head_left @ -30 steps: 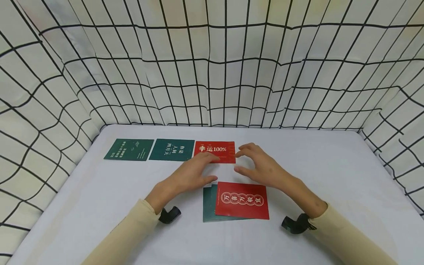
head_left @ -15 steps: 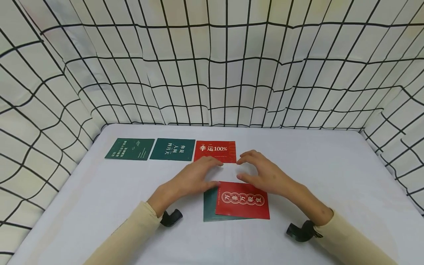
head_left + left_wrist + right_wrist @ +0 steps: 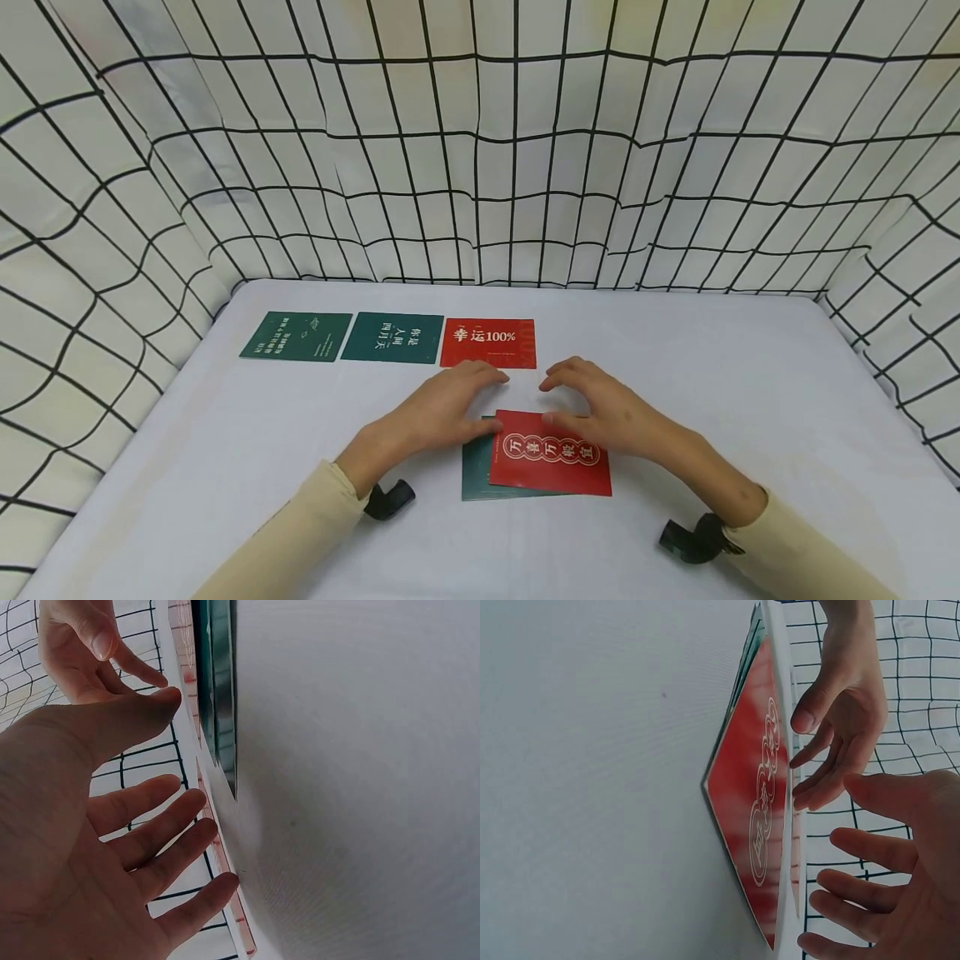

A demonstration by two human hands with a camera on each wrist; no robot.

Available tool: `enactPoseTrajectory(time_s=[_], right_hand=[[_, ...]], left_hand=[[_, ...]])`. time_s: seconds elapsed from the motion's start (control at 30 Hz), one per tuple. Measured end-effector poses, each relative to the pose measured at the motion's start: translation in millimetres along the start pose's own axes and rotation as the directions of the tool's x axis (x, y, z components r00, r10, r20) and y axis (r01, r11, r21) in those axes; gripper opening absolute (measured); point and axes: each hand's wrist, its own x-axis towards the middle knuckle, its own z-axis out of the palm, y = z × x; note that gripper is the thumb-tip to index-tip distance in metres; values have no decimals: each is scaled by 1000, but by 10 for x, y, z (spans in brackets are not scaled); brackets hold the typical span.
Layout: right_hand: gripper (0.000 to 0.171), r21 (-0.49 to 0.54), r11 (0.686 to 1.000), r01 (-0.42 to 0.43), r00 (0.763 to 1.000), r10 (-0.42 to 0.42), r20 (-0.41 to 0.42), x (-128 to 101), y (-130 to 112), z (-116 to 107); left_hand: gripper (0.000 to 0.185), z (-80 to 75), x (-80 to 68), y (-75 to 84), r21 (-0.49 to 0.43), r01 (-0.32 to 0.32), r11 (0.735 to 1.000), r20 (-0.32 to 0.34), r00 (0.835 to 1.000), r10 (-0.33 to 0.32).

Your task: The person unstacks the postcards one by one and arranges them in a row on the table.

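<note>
In the head view a red card [image 3: 555, 471] with white Chinese lettering lies on top of green cards [image 3: 474, 479], which stick out on its left. My left hand [image 3: 438, 408], fingers relaxed and spread, hovers at the stack's upper left corner, its thumb overlapping it. From the other side my right hand [image 3: 611, 412] faces it, loosely bent, thumb over the red card's upper edge. Nothing is held in either hand. The right wrist view shows the red card [image 3: 739, 787] flat over the green ones, with both hands above it.
Behind the hands runs a row: a dark green card [image 3: 296, 337], a teal card [image 3: 392, 337] and a red card [image 3: 498, 333] marked 100%. White cloth covers the table [image 3: 720, 367]. A black grid net [image 3: 517, 192] over white sheeting borders the back and sides.
Both hands have drawn back from the red card in the row toward the stack nearer the person. The right hand has come down over the stack's upper edge. The cards stay put.
</note>
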Motion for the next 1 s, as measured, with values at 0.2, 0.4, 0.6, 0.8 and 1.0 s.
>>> enactPoseTrajectory(time_s=[0.2,0.4,0.6,0.8,1.0], right_hand=[[44,-1,1000,1,1000,-1,13,-57,2,8],[48,-7,1000,-2,1000,2,26,-102,7,11],[48,-25,1000,-12,998,13,55,-172,40,25],[46,-35,999,-30,997,32,73,-227,67,41],[54,-81,997,14,995,-6,98,-269,59,70]], left_hand=[[70,12,-29,21,22,-18,1000,17,1000,18],[70,20,-49,64,25,-27,999,30,999,26],[71,33,-62,112,39,-37,999,42,998,35],[73,53,-85,136,56,-53,997,60,997,49],[79,86,-105,159,49,-66,997,90,994,62]])
